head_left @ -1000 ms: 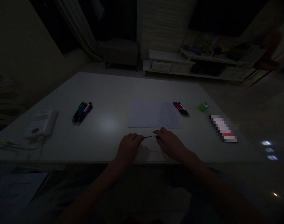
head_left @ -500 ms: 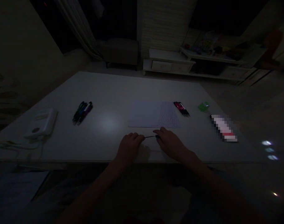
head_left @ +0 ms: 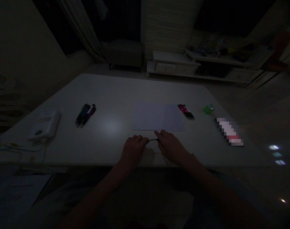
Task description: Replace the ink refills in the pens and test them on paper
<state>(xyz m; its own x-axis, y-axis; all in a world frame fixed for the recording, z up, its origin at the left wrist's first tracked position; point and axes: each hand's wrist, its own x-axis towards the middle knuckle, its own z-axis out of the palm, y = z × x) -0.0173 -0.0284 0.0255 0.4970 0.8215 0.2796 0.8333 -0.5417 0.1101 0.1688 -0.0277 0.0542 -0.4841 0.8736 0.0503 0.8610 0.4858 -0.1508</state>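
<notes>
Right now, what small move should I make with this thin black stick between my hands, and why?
Probably pinch the stick with your right hand: its end sits by that hand, your left hand meets the other end, and the paper lies ahead.

White table [head_left: 106, 90]; paper sheet [head_left: 147, 117]; left pens [head_left: 85, 115]; right pens [head_left: 185, 111]; green object [head_left: 208, 109]; white device [head_left: 44, 125]; pixelated packet [head_left: 229, 131]

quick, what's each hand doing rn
left hand: closed, seems to pinch one end of a thin dark rod
right hand: closed, seems to pinch its other end
</notes>
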